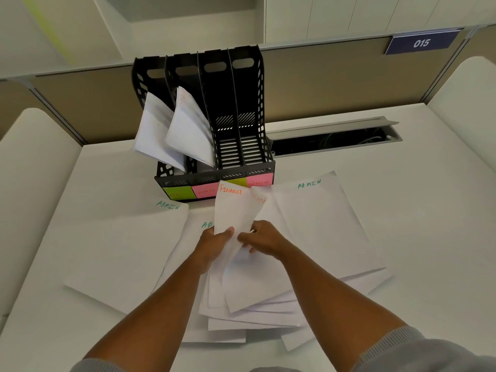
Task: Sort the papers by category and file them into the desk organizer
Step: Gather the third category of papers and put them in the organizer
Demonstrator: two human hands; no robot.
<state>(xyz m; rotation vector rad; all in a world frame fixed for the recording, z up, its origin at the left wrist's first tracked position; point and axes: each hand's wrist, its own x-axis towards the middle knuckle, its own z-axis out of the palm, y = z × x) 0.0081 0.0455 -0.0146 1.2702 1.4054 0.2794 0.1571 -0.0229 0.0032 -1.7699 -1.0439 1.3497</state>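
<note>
While both hands meet over the middle of the white desk (402,210), the left hand (214,244) grips the lower part of a white paper sheet headed "FINANCE" in orange marker (233,208), thumb curled onto its face. The right hand (264,238) pinches the same bundle just beside the left fingertips, its fingers curled round the edge; a second sheet with orange lettering shows partly behind the first, so the hands seem to hold more than one page. The held sheet rises away from the fingers toward the black plastic four-slot desk organizer (241,103), its top edge overlapping the organizer's front lip.

Beyond the fingertips, the organizer's two left slots each hold a curling sheaf of white filed pages (188,130); the two right slots show bare slatted floors. Green and pink sticky labels (205,190) line the front lip, their writing too faint to read.

Beneath and around the hands lies a loose spread of white sheets (120,251), several headed "ADMIN" in green: one left of the left fingers, one right of the right fingers, another partly hidden under the left hand.
</note>
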